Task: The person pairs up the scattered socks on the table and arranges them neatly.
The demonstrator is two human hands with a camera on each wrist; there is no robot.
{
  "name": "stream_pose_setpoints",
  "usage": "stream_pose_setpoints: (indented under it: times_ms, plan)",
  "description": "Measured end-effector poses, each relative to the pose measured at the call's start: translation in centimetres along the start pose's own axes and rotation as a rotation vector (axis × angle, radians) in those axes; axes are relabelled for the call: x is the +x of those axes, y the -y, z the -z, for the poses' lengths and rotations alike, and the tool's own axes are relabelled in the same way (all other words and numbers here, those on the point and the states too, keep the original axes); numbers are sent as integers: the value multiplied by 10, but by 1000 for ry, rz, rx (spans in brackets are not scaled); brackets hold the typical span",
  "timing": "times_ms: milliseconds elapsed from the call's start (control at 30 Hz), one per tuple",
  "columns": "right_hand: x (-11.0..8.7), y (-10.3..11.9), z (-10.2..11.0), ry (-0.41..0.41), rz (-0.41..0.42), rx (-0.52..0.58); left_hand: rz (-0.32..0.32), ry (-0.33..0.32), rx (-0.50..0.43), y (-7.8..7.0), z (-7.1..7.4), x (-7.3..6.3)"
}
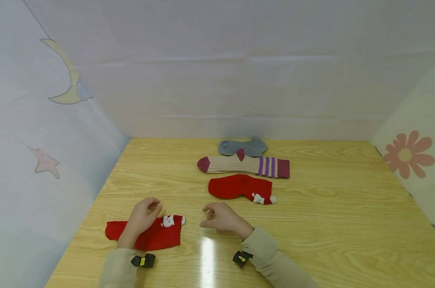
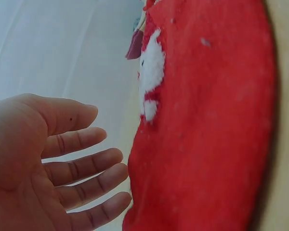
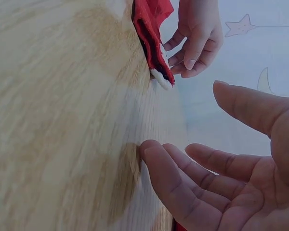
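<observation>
A red sock [image 1: 159, 236] with a white fluffy figure near its cuff lies flat at the table's front left. Over it is my left hand [image 1: 143, 216], its fingers loosely bent and holding nothing; in the left wrist view the fingers [image 2: 94, 166] are spread beside the red cloth. My right hand [image 1: 222, 217] hovers low over the wood to the right of that sock, relaxed, with nothing between thumb and fingers. Just beyond the right hand lies a second red sock [image 1: 235, 186] with a similar white figure [image 1: 258, 198].
Behind the second red sock lies a long beige sock [image 1: 228, 164] with purple stripes and maroon toe, heel and cuff. A grey sock [image 1: 244, 147] lies at the table's back edge. Printed cloth walls [image 1: 217, 80] enclose the wooden table [image 1: 329, 224] at the back and sides.
</observation>
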State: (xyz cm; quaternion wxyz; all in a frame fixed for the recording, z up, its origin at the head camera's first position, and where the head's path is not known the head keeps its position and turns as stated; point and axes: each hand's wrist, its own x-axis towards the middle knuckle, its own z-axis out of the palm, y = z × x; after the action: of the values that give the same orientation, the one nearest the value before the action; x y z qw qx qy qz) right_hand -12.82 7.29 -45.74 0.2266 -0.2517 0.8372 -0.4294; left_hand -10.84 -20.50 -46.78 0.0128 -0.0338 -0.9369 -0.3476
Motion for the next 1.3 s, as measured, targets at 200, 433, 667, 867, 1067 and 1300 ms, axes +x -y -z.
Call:
stream_pose_setpoints:
  times_ms: [200,433,667,867,1067,1300]
  plan:
    - [4,6,-5,31,-35,28,35,-6,15,5,4,-6]
    - [11,10,-9,71,-73,14,83,-20,35,11,14,-10]
    - [17,12,-13,94,-76,3,93,-49,29,16,24,-15]
    - [20,14,-16,101,-80,7,94,-56,22,19,27,-18]
    - [23,14,-18,108,-72,13,127,-56,19,24,33,-22]
    - [26,18,-20,110,-84,6,154,-82,31,30,39,-27]
